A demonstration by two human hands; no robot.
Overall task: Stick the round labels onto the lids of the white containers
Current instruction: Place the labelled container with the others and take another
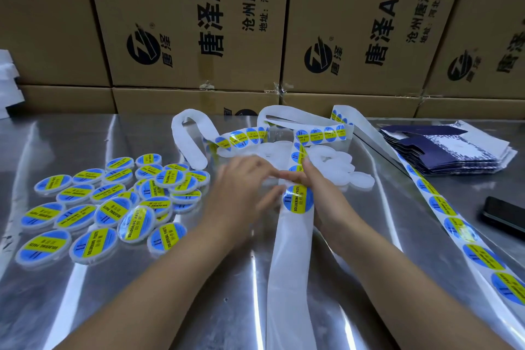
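Observation:
My right hand (315,182) pinches the white backing strip (289,250) at the table's middle, and one blue-and-yellow round label (298,198) sits on the strip just below its fingers. Blurred by motion, my left hand (241,182) meets the right hand from the left, with a pale white container (276,181) between its fingers and thumb. Several unlabelled white containers (343,167) lie just behind my hands. A pile of labelled containers (113,199) covers the left of the table.
A long strip of unused labels (443,207) runs down the right side of the steel table (199,293). Folded dark blue cartons (454,150) are stacked at the back right, with a black phone (502,214) nearer. Cardboard boxes (184,23) wall off the back.

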